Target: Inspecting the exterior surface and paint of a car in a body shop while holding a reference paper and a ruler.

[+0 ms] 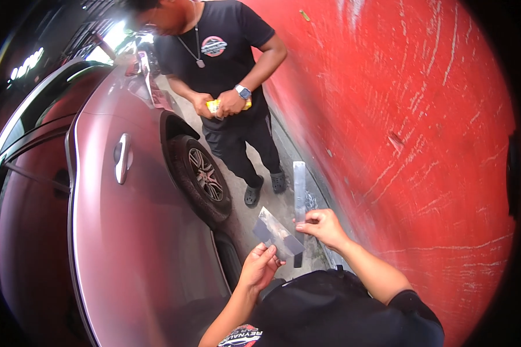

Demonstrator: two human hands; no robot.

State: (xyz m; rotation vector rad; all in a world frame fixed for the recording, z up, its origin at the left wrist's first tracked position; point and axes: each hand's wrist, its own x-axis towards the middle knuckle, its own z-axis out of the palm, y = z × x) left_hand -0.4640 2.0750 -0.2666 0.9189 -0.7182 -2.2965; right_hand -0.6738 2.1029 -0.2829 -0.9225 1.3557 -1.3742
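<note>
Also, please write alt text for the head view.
Left hand holds a grey sheet, right hand a long grey strip, between a maroon car and a scratched red wall; ahead, a co-worker in black clasps a yellow object.

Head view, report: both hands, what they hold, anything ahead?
Left hand holding grey sheet; right hand holding long narrow strip. Sheet and strip overlap in view, contact unclear. Co-worker standing ahead, between car and red wall.

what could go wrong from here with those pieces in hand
The grey sheet is pinched at one edge by the left hand, so it might slip.
The long strip in the right hand could knock the red wall or car in this narrow gap.
</note>
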